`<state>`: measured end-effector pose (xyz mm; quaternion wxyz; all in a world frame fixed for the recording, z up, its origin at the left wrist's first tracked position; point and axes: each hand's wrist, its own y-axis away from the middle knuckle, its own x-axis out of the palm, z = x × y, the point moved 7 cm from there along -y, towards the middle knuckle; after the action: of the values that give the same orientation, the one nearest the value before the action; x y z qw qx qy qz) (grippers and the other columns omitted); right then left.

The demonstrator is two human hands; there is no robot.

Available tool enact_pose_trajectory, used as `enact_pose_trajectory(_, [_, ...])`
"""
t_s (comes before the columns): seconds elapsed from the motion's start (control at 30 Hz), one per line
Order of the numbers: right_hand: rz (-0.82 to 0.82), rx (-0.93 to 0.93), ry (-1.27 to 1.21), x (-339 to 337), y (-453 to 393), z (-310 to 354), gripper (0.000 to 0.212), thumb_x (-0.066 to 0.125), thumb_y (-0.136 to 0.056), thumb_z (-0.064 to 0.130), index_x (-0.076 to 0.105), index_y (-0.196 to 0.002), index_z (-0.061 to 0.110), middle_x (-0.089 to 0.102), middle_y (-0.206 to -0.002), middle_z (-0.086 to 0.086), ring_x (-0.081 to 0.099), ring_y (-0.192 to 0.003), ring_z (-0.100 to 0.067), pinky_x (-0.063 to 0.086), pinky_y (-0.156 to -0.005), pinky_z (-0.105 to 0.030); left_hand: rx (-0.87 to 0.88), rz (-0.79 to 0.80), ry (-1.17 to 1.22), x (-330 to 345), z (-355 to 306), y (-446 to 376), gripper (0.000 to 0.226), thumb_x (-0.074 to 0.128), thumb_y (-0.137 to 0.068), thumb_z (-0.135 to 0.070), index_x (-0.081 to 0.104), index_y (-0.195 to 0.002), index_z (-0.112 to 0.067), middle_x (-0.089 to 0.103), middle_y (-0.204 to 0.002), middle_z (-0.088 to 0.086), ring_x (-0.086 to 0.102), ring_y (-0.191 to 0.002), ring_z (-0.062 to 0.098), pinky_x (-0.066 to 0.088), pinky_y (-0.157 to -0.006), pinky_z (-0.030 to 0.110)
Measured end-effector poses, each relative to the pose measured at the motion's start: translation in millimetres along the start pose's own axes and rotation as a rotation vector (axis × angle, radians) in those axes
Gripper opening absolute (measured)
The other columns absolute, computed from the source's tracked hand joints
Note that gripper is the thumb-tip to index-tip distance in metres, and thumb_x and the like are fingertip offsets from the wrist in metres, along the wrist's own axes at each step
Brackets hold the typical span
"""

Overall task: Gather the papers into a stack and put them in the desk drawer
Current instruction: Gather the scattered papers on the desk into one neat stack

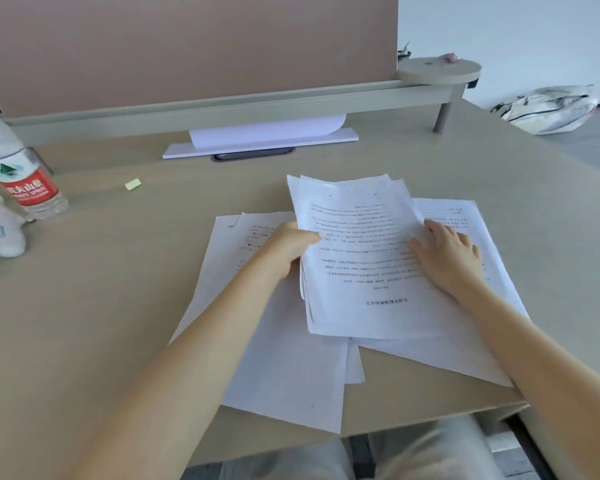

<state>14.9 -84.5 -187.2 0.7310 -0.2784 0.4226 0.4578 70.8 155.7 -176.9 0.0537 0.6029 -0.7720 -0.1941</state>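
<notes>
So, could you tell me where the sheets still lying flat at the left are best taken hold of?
Judging by the picture, the near corner of the loose left sheets, from the desk's front edge: it nearly overhangs there, so fingers could slip under. The left hand grips the gathered stack.

The water bottle (21, 174) carries a red label with Chinese characters; print on the papers (357, 251) is illegible.

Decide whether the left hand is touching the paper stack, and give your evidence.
Touching. In the head view, the left hand grips the left edge of the paper stack, thumb on the top sheet and fingers tucked beneath.
</notes>
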Motion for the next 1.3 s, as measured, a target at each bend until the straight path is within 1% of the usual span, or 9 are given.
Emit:
enact_pose_trajectory(0.27, [0.092,-0.132,0.089,14,21,25,0.058,0.027,-0.091,0.052,0.028,-0.144,0.028,0.022,-0.157,0.005,0.014,-0.145,-0.02,0.001,-0.115,-0.053,0.095,-0.199,-0.042,-112,-5,39,0.019,0.057,-0.086,-0.003,0.064,-0.102,-0.01,0.071,-0.079,0.0,0.066,-0.052,0.005,0.053,-0.06,0.02])
enact_pose_trajectory(0.4, [0.196,-0.239,0.101,41,43,59,0.063,0.019,-0.09,0.057,0.018,-0.147,0.031,0.014,-0.159,0.011,0.005,-0.147,-0.017,-0.007,-0.113,-0.055,-0.109,-0.262,-0.43,-143,38,56,0.044,0.059,-0.075,-0.022,0.056,-0.116,-0.005,0.059,-0.12,0.012,0.059,-0.105,0.03,0.045,-0.092,0.039])
enact_pose_trajectory(0.5, [0.198,-0.292,0.142,49,50,68,0.069,0.018,-0.087,0.063,0.013,-0.148,0.031,0.012,-0.159,0.011,0.004,-0.147,-0.016,-0.006,-0.114,-0.055,-0.131,-0.417,-0.718,-136,47,63,0.037,0.046,-0.089,-0.024,0.043,-0.118,-0.001,0.043,-0.129,0.015,0.042,-0.124,0.033,0.039,-0.094,0.039])
enact_pose_trajectory(0.73, [0.146,-0.312,0.257,48,51,67,0.076,0.025,-0.083,0.068,0.018,-0.146,0.027,0.013,-0.159,0.011,0.006,-0.147,-0.016,0.0,-0.115,-0.056,-0.085,-0.404,-0.313,-140,43,44,0.015,0.057,-0.084,-0.024,0.043,-0.082,-0.017,0.043,-0.083,0.001,0.042,-0.074,0.018,0.03,-0.059,0.028])
enact_pose_trajectory(0.9, [0.131,-0.303,0.266,49,49,67,0.068,0.024,-0.085,0.066,0.021,-0.144,0.032,0.013,-0.158,0.011,0.006,-0.146,-0.017,0.0,-0.114,-0.056,-0.113,-0.231,-0.01,-144,59,41,0.043,0.067,-0.08,-0.017,0.056,-0.12,-0.006,0.063,-0.114,0.007,0.06,-0.105,0.025,0.045,-0.1,0.038])
enact_pose_trajectory(0.97, [0.137,-0.304,0.276,49,47,68,0.066,0.023,-0.086,0.064,0.02,-0.144,0.033,0.013,-0.159,0.01,0.006,-0.146,-0.017,-0.001,-0.114,-0.056,-0.036,-0.207,-0.095,-141,54,42,0.039,0.058,-0.085,-0.001,0.056,-0.124,-0.003,0.065,-0.111,0.008,0.065,-0.1,0.021,0.05,-0.089,0.03])
enact_pose_trajectory(1.1, [0.183,-0.273,0.267,50,38,70,0.056,0.019,-0.092,0.053,0.021,-0.144,0.032,0.011,-0.159,0.009,0.004,-0.147,-0.018,-0.003,-0.113,-0.057,0.185,-0.403,-0.043,-182,13,46,0.041,0.051,-0.086,0.007,0.054,-0.126,0.0,0.073,-0.073,-0.011,0.063,-0.049,-0.008,0.052,-0.059,0.012])
enact_pose_trajectory(1.2, [0.298,-0.199,-0.074,40,33,74,0.054,0.016,-0.095,0.048,0.02,-0.146,0.032,0.017,-0.158,0.007,0.006,-0.147,-0.018,-0.006,-0.114,-0.05,0.298,-0.454,0.083,-215,-22,55,0.04,0.052,-0.088,0.001,0.054,-0.128,-0.005,0.072,-0.061,-0.019,0.068,-0.07,0.001,0.054,-0.06,0.012])
enact_pose_trajectory(1.3, [0.254,-0.061,-0.632,7,30,68,0.057,0.021,-0.094,0.053,0.026,-0.146,0.03,0.029,-0.152,0.011,0.02,-0.143,-0.014,0.013,-0.11,-0.03,0.317,-0.412,0.174,-208,-39,53,0.023,0.05,-0.09,-0.002,0.061,-0.108,-0.013,0.07,-0.051,-0.018,0.068,-0.053,-0.002,0.053,-0.049,0.012])
